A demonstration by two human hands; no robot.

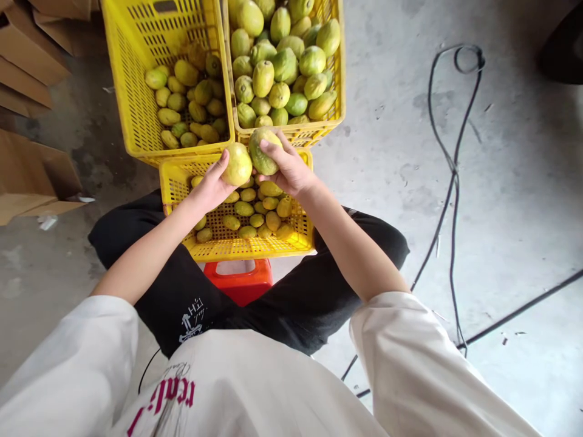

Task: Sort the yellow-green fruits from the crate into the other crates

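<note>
My left hand [210,187] is closed around a yellow-green fruit [237,164]. Beside it, my right hand [288,169] grips a greener fruit [260,153], fingers wrapped over its top. Both fruits are held side by side, nearly touching, above the near yellow crate [237,247], which has several small yellowish fruits on its floor. Behind it stand two more yellow crates: the left one [132,91] partly filled with small fruits, the right one [334,109] heaped with larger green fruits.
A red stool [239,282] sits under the near crate, between my black-trousered legs. Flattened cardboard [31,176] lies at the left. Black cables [450,182] snake over the concrete floor at the right.
</note>
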